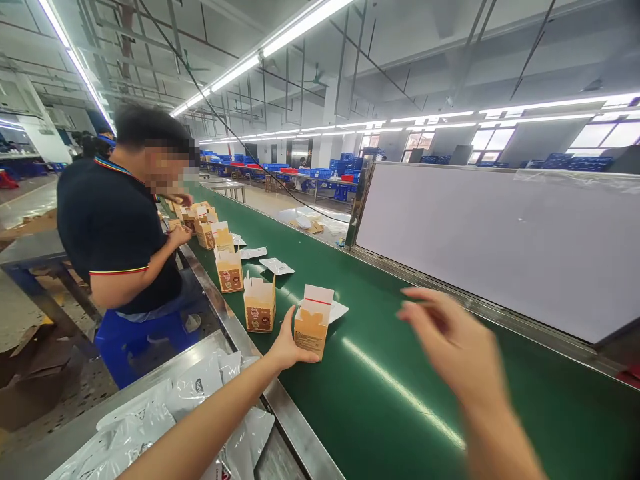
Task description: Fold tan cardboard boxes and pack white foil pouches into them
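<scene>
My left hand point(289, 348) grips an orange-and-brown carton point(310, 328) standing on the green conveyor belt point(380, 407). The carton's top flaps are up, and a red line crosses the tall back flap. A white sachet point(338, 311) lies just behind it, partly hidden. Just left of my hand stands another open-topped carton point(260, 310). Over the belt on the right, my right hand point(453, 340) is raised and blurred by motion. Its thumb and forefinger are stretched out and apart, and nothing shows between them.
More open cartons point(229, 270) line the belt's near edge, with white sachets point(277, 267) beside them. A pile of sachets point(190, 400) lies on the metal side table. At left a co-worker point(120, 220) sits on a blue stool point(135, 343). A pale panel point(480, 233) borders the far side.
</scene>
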`<state>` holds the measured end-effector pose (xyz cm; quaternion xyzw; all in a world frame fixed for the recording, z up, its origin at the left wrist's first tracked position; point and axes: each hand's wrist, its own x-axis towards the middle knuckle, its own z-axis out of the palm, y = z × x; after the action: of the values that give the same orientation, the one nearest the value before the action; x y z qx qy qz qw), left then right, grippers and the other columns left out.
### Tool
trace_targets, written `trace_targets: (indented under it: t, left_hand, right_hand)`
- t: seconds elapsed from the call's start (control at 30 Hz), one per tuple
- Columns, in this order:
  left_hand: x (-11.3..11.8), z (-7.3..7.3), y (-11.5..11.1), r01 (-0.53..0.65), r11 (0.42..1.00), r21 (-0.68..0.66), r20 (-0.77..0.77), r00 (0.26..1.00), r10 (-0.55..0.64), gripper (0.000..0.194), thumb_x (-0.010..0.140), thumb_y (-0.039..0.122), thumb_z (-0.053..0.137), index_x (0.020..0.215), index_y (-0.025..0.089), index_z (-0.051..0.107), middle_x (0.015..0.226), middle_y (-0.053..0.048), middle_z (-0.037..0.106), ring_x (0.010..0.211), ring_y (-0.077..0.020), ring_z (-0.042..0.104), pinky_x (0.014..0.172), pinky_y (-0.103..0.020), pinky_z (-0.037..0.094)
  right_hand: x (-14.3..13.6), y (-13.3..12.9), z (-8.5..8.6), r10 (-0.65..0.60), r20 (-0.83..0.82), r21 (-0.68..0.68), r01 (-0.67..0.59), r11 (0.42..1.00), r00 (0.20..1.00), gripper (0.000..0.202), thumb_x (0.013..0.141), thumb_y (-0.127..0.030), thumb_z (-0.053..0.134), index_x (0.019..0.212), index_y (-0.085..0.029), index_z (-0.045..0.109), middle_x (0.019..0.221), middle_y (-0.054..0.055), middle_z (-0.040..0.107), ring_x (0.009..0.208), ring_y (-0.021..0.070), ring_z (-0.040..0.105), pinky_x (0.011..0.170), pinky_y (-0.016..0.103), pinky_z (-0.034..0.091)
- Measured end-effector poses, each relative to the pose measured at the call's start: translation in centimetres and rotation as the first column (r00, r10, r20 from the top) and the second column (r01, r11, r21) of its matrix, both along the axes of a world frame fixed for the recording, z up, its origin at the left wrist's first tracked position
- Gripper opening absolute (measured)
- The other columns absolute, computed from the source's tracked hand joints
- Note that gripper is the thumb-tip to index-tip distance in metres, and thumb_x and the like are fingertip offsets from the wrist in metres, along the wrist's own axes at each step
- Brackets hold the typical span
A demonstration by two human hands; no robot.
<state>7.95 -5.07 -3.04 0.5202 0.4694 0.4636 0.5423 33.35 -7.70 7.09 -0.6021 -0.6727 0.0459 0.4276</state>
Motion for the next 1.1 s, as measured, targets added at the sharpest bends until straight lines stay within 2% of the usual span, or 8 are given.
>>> trace_targets:
  t: [0.17, 0.3, 0.4, 0.57, 0.7, 0.87, 0.97, 1.1]
  left_hand:
    - [1.3, -1.0, 2.5, 0.198, 0.980, -0.003, 0.117, 0.974, -0.196, 0.109, 0.042, 0.012, 0.076, 0.136, 0.025, 0.023, 0.126, -0.009, 0.053, 0.117, -0.0297, 0.051, 0.102, -0.047, 0.038]
    - [2.3, -1.4, 2.5, 0.240, 0.971, 0.015, 0.054, 0.969, -0.241, 0.084, 0.042, 0.005, 0.067, 0.121, 0.018, 0.039, 0.109, -0.008, 0.059, 0.108, -0.0305, 0.055, 0.096, -0.049, 0.041]
    - [2.5, -1.0, 1.4, 0.213, 0.975, 0.067, -0.039, 0.977, -0.211, 0.084, 0.038, 0.003, 0.069, 0.115, 0.016, 0.041, 0.113, -0.009, 0.053, 0.111, -0.0311, 0.051, 0.100, -0.049, 0.037]
    - [1.9, 1.3, -1.5, 0.206, 0.965, 0.164, -0.156, 0.971, -0.181, 0.082, 0.041, 0.004, 0.069, 0.117, 0.019, 0.042, 0.118, -0.007, 0.044, 0.114, -0.0277, 0.046, 0.105, -0.046, 0.033]
    - [1.5, 3.0, -3.5, 0.241, 0.944, 0.227, -0.265, 0.948, -0.179, 0.076, 0.048, 0.004, 0.064, 0.118, 0.021, 0.040, 0.116, -0.006, 0.044, 0.112, -0.0263, 0.047, 0.101, -0.045, 0.037]
    - [2.2, 4.2, -5.6, 0.256, 0.881, 0.397, -0.434, 0.899, -0.065, 0.069, 0.051, 0.004, 0.061, 0.115, 0.021, 0.041, 0.111, -0.006, 0.044, 0.105, -0.0239, 0.048, 0.093, -0.042, 0.042]
    - [3.5, 4.4, -6.7, 0.276, 0.839, 0.469, -0.520, 0.854, 0.010, 0.062, 0.052, 0.004, 0.059, 0.110, 0.020, 0.043, 0.107, -0.006, 0.043, 0.102, -0.0231, 0.046, 0.091, -0.041, 0.043]
    - [5.3, 4.2, -8.3, 0.366, 0.797, 0.481, -0.546, 0.836, -0.054, 0.063, 0.052, 0.010, 0.064, 0.111, 0.020, 0.043, 0.109, -0.008, 0.040, 0.101, -0.0234, 0.046, 0.090, -0.040, 0.045]
  right_hand:
    - [-6.2, 8.6, -4.4, 0.256, 0.065, -0.252, -0.233, 0.939, 0.964, 0.026, 0.090, -0.033, 0.059, 0.110, -0.017, 0.061, 0.116, 0.008, 0.058, 0.106, 0.0215, 0.055, 0.091, 0.043, 0.047]
    - [-7.4, 9.9, -9.8, 0.306, 0.022, -0.315, -0.284, 0.906, 0.952, 0.024, 0.087, -0.039, 0.062, 0.093, -0.016, 0.064, 0.098, 0.005, 0.062, 0.096, 0.0192, 0.057, 0.092, 0.042, 0.044]
    - [-6.1, 10.0, -11.1, 0.184, -0.113, -0.281, -0.209, 0.937, 0.976, 0.029, 0.087, -0.043, 0.059, 0.093, -0.014, 0.061, 0.086, 0.004, 0.061, 0.081, 0.0165, 0.058, 0.081, 0.037, 0.047]
    - [-1.3, 7.1, -6.9, -0.105, -0.450, -0.128, 0.053, 0.990, 0.887, 0.062, 0.076, -0.060, 0.050, 0.117, -0.013, 0.049, 0.097, 0.011, 0.060, 0.079, 0.0218, 0.058, 0.066, 0.033, 0.046]
    - [2.6, -0.1, -0.7, 0.238, -0.552, 0.131, -0.199, 0.971, 0.799, 0.044, 0.071, -0.054, 0.062, 0.100, -0.022, 0.060, 0.100, 0.006, 0.060, 0.082, 0.0195, 0.058, 0.062, 0.027, 0.046]
    - [2.2, -6.5, 2.8, 0.417, 0.066, 0.007, -0.418, 0.908, 0.907, 0.017, 0.080, -0.016, 0.055, 0.091, -0.024, 0.065, 0.086, 0.000, 0.065, 0.073, 0.0143, 0.059, 0.060, 0.023, 0.045]
    - [-0.2, -7.5, 2.0, 0.416, 0.461, -0.117, -0.411, 0.904, 0.784, 0.021, 0.083, -0.008, 0.048, 0.087, -0.021, 0.065, 0.089, 0.003, 0.065, 0.078, 0.0177, 0.059, 0.066, 0.027, 0.047]
    - [-2.0, -8.8, 1.2, 0.617, 0.404, -0.411, -0.469, 0.782, 0.676, 0.022, 0.082, -0.009, 0.053, 0.098, -0.018, 0.065, 0.105, 0.008, 0.063, 0.095, 0.0224, 0.059, 0.080, 0.032, 0.050]
